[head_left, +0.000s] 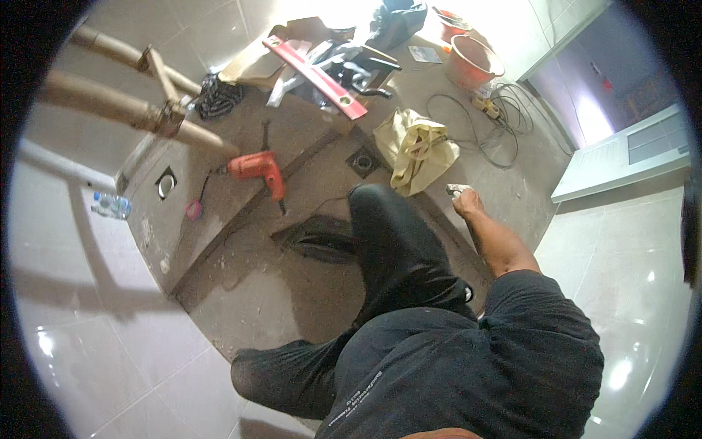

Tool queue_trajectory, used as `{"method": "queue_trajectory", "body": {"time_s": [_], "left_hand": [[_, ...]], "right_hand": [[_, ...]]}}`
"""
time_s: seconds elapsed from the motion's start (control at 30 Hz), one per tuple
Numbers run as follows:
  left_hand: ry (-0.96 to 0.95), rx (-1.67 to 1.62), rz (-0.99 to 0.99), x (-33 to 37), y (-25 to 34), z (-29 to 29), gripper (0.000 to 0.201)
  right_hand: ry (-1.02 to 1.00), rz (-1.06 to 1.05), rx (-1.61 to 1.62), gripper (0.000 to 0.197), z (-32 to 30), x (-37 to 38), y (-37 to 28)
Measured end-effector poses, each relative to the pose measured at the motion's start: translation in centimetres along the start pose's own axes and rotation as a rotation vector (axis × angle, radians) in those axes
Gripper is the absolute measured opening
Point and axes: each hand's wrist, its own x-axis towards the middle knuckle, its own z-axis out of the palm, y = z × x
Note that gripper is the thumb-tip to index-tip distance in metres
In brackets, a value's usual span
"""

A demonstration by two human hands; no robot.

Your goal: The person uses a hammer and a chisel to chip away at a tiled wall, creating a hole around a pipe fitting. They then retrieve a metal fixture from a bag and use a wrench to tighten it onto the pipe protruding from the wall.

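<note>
My right hand (466, 203) reaches forward over the floor on the right, its fingers closed on a small pale grey object (456, 189) whose kind I cannot make out. Just left of it lies a crumpled pale yellow bag (418, 152). My left hand does not show. An orange-red power drill (256, 170) rests on the floor ahead and to the left, its cord trailing away. Between the drill and the bag is a square floor drain (363, 162).
A red spirit level (314, 77) lies across a pile of tools and cardboard. Buckets (474, 62) and a coiled cable (504, 121) are at the far right. Wooden poles (110, 102) cross the upper left, above a floor pipe opening (167, 185). A plastic bottle (112, 205) sits by the left wall.
</note>
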Motion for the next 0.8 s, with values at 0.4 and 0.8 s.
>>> {"method": "queue_trajectory", "body": {"time_s": [0.4,0.8], "left_hand": [[-0.814,-0.944,-0.671,8.0,28.9,-4.4,0.032],[-1.802,-1.743,-0.193,10.6,74.2,-19.3,0.025]], "right_hand": [[0.243,-0.018,0.072,0.035,2.0,18.1,4.4],[0.456,-0.327,-0.113,0.042,3.5,21.9,7.4]]}}
